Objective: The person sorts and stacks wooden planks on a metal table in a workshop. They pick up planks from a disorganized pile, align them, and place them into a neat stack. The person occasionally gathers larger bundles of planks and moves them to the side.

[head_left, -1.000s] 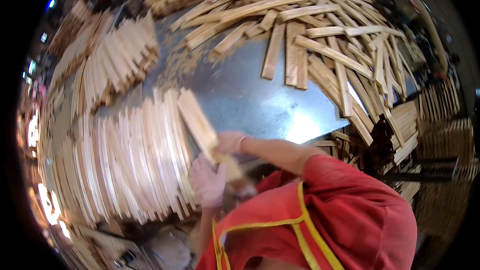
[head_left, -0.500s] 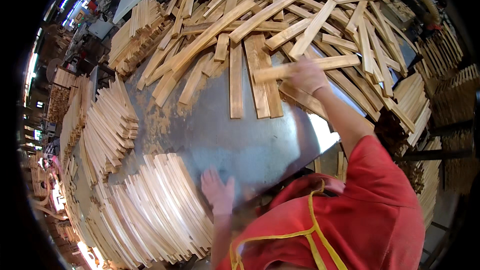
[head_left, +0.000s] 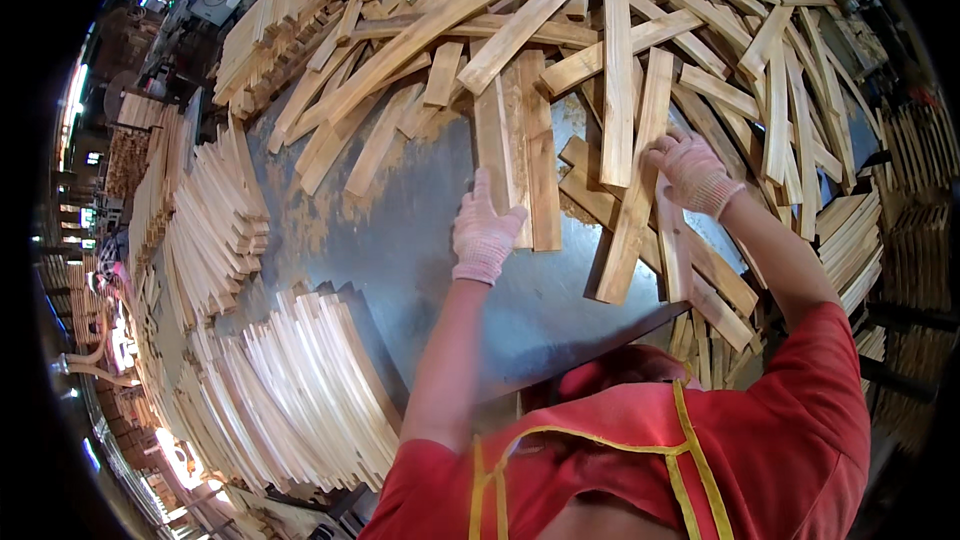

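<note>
Head view, looking down on a grey metal desk (head_left: 400, 250) covered in cut wood. Left hand (head_left: 483, 230), in a pale knit glove, rests on the near end of a pair of flat wooden slats (head_left: 520, 155) lying side by side at desk centre; the fingers are curled onto the left slat's end, gripping or just pressing cannot be told. Right hand (head_left: 690, 172), also gloved, sits further right on a long slat (head_left: 635, 190) that runs near-to-far; its fingers are bent down over the slat's upper part, looks like a grasp, closure not fully visible. Both slats touch the loose heap of slats (head_left: 640, 20) that fills the far and right side of the desk, pieces crossing at all angles. Sawdust patches lie on bare metal left of the left hand. Left of the desk stand neat stacked rows of thin strips (head_left: 215, 220), and another fanned stack (head_left: 310, 390) sits near-left. The person wears a red shirt with yellow-trimmed apron (head_left: 640, 460), low in frame.
</note>
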Available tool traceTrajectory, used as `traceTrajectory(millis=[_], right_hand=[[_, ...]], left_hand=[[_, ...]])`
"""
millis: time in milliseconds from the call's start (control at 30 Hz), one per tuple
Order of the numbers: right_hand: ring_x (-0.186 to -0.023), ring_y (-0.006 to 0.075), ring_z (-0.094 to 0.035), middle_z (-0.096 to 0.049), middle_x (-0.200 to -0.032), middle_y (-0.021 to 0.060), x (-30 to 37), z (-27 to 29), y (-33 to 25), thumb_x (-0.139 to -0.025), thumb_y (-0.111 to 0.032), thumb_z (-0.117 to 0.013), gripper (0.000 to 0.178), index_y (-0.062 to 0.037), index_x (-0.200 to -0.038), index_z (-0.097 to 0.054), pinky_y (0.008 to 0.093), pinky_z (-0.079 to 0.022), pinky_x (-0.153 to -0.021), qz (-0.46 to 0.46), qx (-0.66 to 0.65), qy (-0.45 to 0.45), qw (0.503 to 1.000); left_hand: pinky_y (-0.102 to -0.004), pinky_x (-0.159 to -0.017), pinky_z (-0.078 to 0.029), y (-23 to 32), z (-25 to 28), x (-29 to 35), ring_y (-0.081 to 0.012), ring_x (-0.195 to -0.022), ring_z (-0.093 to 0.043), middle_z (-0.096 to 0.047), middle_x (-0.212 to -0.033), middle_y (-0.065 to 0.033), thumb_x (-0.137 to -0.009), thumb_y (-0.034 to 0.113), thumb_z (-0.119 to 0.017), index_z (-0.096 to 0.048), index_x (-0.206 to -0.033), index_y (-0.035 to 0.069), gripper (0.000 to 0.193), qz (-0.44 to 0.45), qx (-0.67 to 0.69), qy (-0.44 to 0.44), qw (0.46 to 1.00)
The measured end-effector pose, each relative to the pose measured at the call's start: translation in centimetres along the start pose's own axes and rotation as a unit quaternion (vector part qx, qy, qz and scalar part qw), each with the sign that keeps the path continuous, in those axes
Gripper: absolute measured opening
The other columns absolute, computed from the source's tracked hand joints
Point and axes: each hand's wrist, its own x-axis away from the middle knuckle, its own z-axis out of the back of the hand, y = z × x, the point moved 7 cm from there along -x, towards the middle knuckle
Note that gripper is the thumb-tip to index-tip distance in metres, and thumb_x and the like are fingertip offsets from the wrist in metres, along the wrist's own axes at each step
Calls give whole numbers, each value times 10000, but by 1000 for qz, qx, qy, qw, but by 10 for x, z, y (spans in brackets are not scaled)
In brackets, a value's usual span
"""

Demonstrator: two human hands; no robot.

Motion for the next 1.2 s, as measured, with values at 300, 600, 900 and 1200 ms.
traceTrajectory(millis=[300, 600, 900, 1200], right_hand=[[-1350, 419, -550, -606, -1404, 251, -105, -18, -147, -916, -258, -699, 741, -37, -1560, -405, 477, -459, -1133, -152, -122, 200, 960], [-1214, 308, -662, -668, -1371, 154, -21, -109, -287, -1032, -290, -600, 504, -75, -1485, -551, 425, -567, -1010, -131, -883, 46, 447], [-1156, 311, -699, -721, -1308, 156, 85, -160, -419, -997, -377, -653, 560, -49, -1442, -564, 462, -538, -1023, 90, -497, -125, 854], [-1192, 433, -689, -713, -1247, 314, 76, -142, -583, -877, -397, -700, 654, 31, -1362, -605, 493, -535, -1006, 201, -426, -215, 856]], left_hand=[[-499, -1219, -381, -28, -56, 36, -444, -1460, -432, -451, -1602, -233, -913, 361, -734, -196, -1701, 142, 979, -20, -4, 15, 1000], [-445, -1141, -505, -147, -86, 177, -340, -1353, -599, -561, -1502, -196, -875, 168, -703, -291, -1659, 47, 895, -16, 663, -141, 735], [-357, -898, -580, -247, -140, 367, -205, -1043, -679, -679, -1180, -60, -888, 251, -812, -479, -1536, 125, 739, 145, 676, -77, 718], [-529, -1170, -416, -245, 9, 416, -475, -1408, -483, -486, -1528, -294, -846, 337, -822, -427, -1580, 12, 895, 60, 9, 261, 963]])
